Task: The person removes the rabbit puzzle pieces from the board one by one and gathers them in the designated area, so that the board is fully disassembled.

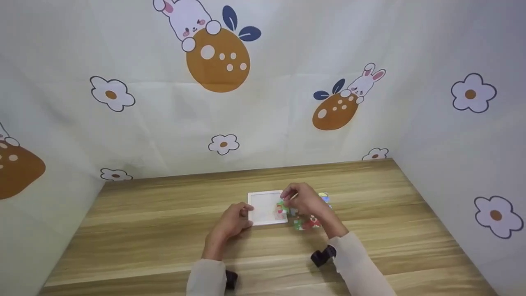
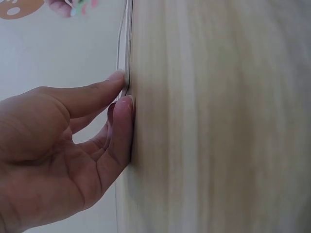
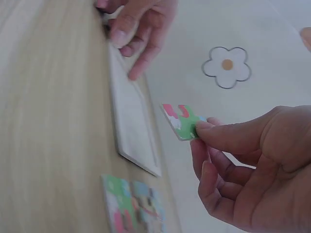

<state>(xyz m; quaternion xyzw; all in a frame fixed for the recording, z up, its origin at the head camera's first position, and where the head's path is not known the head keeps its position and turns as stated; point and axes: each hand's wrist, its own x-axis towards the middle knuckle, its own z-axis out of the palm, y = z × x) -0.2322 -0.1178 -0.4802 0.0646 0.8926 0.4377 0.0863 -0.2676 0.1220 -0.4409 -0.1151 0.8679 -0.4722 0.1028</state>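
A shallow white puzzle tray (image 1: 269,223) lies on the wooden table; its visible inside is bare and pale. My left hand (image 1: 233,222) holds its left edge, thumb and fingers at the rim (image 2: 124,53) in the left wrist view. Over the tray's right side, my right hand (image 1: 306,200) pinches a jigsaw piece (image 3: 182,122), green with pink, white and a bit of blue, between thumb and fingers. The piece is tilted and raised off the tray. Other colourful jigsaw pieces (image 1: 298,224) lie right of the tray, partly hidden under my right hand and forearm.
The wooden tabletop (image 1: 156,230) meets a pale curtain (image 1: 271,123) printed with rabbits and flowers at the back and sides. A black wrist camera (image 1: 322,257) sits at the right sleeve, and another (image 1: 231,279) at the left.
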